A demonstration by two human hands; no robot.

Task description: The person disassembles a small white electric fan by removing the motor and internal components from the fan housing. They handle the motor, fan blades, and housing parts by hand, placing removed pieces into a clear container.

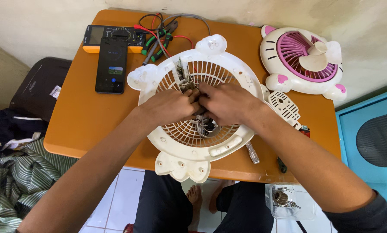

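Head view, looking down on a small orange table (88, 116).

Left hand (169, 105): fingers curled in and bunched, pinching a small grey part (187, 85) at the middle of the fan grille (193, 129); knuckles meet the other hand.

Right hand (228, 103): fingers curled tight, pressed against the left hand over the same spot; what its fingertips hold cannot be told.

Fan grille: cream plastic, round, ribbed with thin radial slats, with ear-shaped lobes at the far rim and feet at the near rim; it lies flat at the table's centre, overhanging the near edge. A metal motor hub (208, 127) shows just under the hands.

Clear plastic tub (288, 203): on the floor, near right, holding small metal parts.

Far left: black phone (111, 64), multimeter (116, 36), green-handled pliers (157, 45). Far right: white and pink fan front (305, 60). Near the right forearm: perforated white plate (284, 108).
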